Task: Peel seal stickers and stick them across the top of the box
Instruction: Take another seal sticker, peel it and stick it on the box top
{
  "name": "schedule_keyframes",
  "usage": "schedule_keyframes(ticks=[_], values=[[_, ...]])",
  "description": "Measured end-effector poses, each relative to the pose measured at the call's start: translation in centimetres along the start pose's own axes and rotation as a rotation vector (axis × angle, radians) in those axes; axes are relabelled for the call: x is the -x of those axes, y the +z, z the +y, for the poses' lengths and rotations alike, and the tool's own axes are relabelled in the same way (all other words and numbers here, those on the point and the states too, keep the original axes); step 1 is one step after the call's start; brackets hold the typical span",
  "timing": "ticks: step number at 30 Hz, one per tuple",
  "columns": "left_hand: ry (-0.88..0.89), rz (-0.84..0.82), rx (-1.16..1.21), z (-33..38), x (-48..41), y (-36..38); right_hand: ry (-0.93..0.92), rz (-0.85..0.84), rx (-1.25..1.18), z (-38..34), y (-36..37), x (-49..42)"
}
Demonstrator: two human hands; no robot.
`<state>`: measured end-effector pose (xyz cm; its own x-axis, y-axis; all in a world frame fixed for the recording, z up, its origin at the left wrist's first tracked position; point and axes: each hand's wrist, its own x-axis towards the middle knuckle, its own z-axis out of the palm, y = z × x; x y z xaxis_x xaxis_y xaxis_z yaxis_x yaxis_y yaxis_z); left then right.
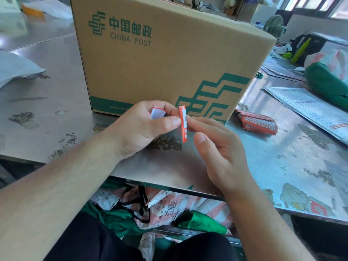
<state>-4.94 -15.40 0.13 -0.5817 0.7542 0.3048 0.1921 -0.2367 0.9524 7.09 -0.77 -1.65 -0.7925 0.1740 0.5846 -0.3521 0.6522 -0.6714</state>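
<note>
A large brown cardboard box (169, 59) with green China Post printing stands on the metal table in front of me. My left hand (143, 127) pinches an orange and white seal sticker (183, 124) by its edge between thumb and forefinger, with crumpled white backing paper (157, 113) curled inside its fingers. My right hand (218, 147) touches the sticker's right side with its fingertips, thumb held just below. The sticker hangs upright, edge-on, in front of the box's lower face. A stack of more orange stickers (257, 124) lies on the table right of the box.
The steel table (56, 113) is stained and scuffed. Silver padded mailers (308, 106) and a green bag (327, 81) lie at the right. White bags (15, 68) sit at the left. A green fan (275, 25) stands far right. Bags lie under the table.
</note>
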Motion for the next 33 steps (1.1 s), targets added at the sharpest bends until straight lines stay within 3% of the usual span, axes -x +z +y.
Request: schedule_keyframes(ticks=[12, 33], values=[[0.001, -0.001, 0.045, 0.2, 0.04, 0.15, -0.012, -0.019, 0.044, 0.1, 0.13, 0.06], [-0.011, 0.018, -0.143, 0.46, 0.08, 0.44, -0.052, -0.024, 0.07, 0.14, 0.26, 0.06]])
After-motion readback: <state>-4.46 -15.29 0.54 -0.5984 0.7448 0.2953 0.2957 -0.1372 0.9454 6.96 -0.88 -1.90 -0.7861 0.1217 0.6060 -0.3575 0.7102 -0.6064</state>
